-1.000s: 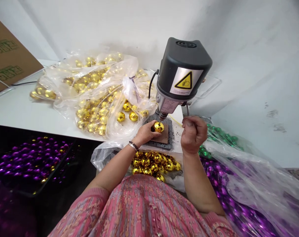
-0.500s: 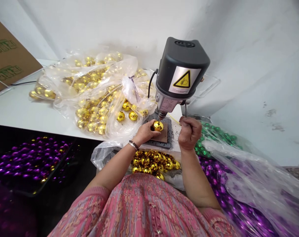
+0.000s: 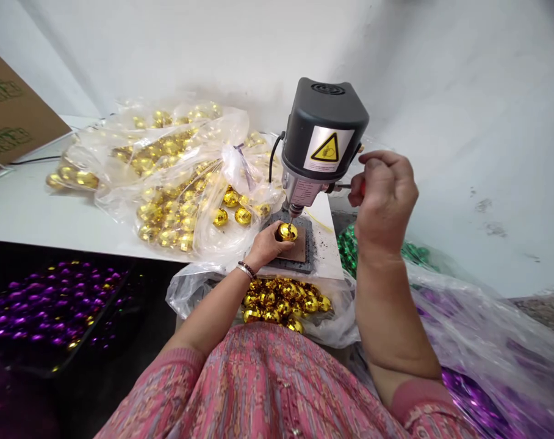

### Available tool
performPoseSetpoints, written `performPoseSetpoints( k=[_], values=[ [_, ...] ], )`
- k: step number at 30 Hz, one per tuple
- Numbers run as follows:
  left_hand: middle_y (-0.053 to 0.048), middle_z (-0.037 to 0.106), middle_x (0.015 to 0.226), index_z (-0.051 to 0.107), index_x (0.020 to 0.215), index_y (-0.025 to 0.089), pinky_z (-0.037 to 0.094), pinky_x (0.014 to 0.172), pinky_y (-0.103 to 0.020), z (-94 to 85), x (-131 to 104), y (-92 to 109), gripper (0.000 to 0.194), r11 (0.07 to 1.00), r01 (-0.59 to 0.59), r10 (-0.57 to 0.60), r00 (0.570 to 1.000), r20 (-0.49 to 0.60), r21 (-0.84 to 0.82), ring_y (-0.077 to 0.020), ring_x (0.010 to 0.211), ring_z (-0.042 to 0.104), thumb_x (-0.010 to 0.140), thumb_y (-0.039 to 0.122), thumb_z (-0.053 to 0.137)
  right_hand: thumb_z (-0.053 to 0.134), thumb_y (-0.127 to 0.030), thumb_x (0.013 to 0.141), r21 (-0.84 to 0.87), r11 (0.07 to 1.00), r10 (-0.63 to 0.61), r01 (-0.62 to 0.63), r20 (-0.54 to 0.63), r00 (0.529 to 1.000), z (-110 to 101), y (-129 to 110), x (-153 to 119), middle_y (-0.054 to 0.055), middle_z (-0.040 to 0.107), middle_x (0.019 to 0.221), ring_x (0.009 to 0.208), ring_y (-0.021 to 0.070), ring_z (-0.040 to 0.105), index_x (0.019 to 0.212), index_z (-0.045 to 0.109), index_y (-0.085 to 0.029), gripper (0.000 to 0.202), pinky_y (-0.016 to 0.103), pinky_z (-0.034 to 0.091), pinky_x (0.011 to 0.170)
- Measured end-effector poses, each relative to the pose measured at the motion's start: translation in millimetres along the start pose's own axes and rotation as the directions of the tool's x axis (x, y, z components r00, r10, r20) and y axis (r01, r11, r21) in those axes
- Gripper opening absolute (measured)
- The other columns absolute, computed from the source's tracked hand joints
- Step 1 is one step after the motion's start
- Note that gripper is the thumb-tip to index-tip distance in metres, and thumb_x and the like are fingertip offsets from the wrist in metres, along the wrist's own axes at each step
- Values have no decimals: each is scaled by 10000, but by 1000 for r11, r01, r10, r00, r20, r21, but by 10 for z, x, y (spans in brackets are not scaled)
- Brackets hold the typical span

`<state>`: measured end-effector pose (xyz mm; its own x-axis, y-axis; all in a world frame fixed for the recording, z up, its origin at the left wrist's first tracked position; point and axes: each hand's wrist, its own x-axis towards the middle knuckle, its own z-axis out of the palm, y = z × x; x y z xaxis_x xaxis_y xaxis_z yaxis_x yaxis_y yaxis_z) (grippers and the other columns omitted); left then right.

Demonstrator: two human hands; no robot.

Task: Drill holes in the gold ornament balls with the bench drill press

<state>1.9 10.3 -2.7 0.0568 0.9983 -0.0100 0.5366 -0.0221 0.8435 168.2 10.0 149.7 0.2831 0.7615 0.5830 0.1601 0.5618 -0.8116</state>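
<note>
My left hand point(image 3: 268, 245) grips a shiny gold mirror-ball ornament point(image 3: 287, 232) between thumb and fingers. The ornament rests on a brown pad point(image 3: 296, 249) on the dark base of a small bench drill press point(image 3: 329, 131). Straight above the ornament is the drill chuck point(image 3: 296, 210), its bit close to the ball's top; whether it touches I cannot tell. My right hand point(image 3: 383, 189) is closed around the red-tipped feed lever point(image 3: 345, 186) on the drill's right side. Dark shavings lie around the base.
Clear plastic bags of gold balls point(image 3: 171, 183) cover the white table point(image 3: 75, 210). An open bag of gold balls point(image 3: 281, 302) sits before my lap. Purple balls point(image 3: 52, 305) are at lower left, green balls point(image 3: 417, 256) at right, and a cardboard box point(image 3: 11, 116) at far left.
My right hand has swung up and outward with the feed lever, which now points sideways rather than downward. My left hand still holds the ornament under the chuck. The view has shifted slightly.
</note>
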Motion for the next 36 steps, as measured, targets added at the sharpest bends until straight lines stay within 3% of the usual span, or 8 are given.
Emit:
performPoseSetpoints(
  k=[9, 13, 16, 19, 22, 25, 29, 36],
  values=[
    [-46, 739, 1085, 622, 1205, 178, 580, 869, -323, -124, -391, -37, 466, 978, -204, 206, 976, -71, 33, -210, 964, 706, 760, 193, 763, 463, -269, 980, -17, 997, 81, -80, 38, 996, 40, -69, 363, -76, 442, 533, 461, 41, 401, 854, 544, -148, 192, 196, 318, 468],
    [-124, 678, 1302, 560, 1325, 190, 529, 1084, -401, -254, -507, -51, 563, 859, -437, 501, 825, -261, 269, -245, 1226, 652, 792, 71, 697, 467, -306, 981, 29, 996, 78, -79, 25, 997, 67, -62, 366, -81, 421, 517, 431, 38, 370, 819, 526, -160, 225, 189, 251, 414],
    [-144, 652, 1332, 557, 1348, 201, 517, 1113, -432, -327, -537, -18, 571, 748, -487, 622, 752, -219, 451, -259, 1265, 627, 813, 25, 648, 464, -331, 982, 34, 995, 90, -90, 17, 996, 87, -79, 346, -81, 428, 521, 436, 34, 375, 811, 522, -165, 245, 185, 259, 423],
    [-132, 655, 1302, 614, 1295, 233, 538, 1081, -465, -422, -525, -24, 561, 682, -489, 607, 794, -47, 543, -279, 1240, 627, 784, 2, 646, 458, -364, 984, 18, 996, 90, -90, 20, 996, 95, -91, 326, -89, 414, 521, 443, 30, 377, 818, 520, -166, 266, 190, 294, 464],
    [-140, 661, 1231, 645, 1263, 203, 575, 1010, -463, -629, -433, -89, 573, 842, -270, 423, 868, -260, 467, -289, 1146, 655, 719, 33, 705, 461, -401, 973, 8, 997, 82, -82, 37, 996, 86, -84, 328, -84, 426, 529, 460, 39, 386, 823, 528, -165, 287, 211, 315, 495],
    [-113, 697, 1125, 651, 1263, 169, 586, 979, -457, -874, -364, -141, 575, 981, -152, 191, 881, -432, 123, -279, 1059, 682, 708, 195, 798, 490, -440, 935, -1, 996, 94, -94, 30, 995, 76, -75, 331, -71, 448, 537, 467, 47, 388, 816, 546, -166, 305, 226, 298, 493],
    [-110, 730, 1190, 593, 1358, 174, 591, 981, -433, -977, -490, -153, 686, 925, -220, 137, 953, -270, -309, -256, 1063, 716, 731, 333, 822, 544, -484, 867, 30, 992, 120, -119, -9, 993, 90, -79, 312, -63, 447, 522, 446, 56, 380, 795, 571, -175, 318, 246, 276, 459],
    [-125, 688, 1344, 573, 1395, 235, 537, 1086, -448, -1218, -802, 17, 691, 919, -393, 364, 827, -428, 23, -277, 1228, 673, 777, 393, 839, 527, -489, 795, -76, 980, 180, -183, -40, 983, 112, -112, 373, -44, 470, 523, 423, 79, 394, 770, 613, -194, 309, 260, 312, 417]
  ],
)
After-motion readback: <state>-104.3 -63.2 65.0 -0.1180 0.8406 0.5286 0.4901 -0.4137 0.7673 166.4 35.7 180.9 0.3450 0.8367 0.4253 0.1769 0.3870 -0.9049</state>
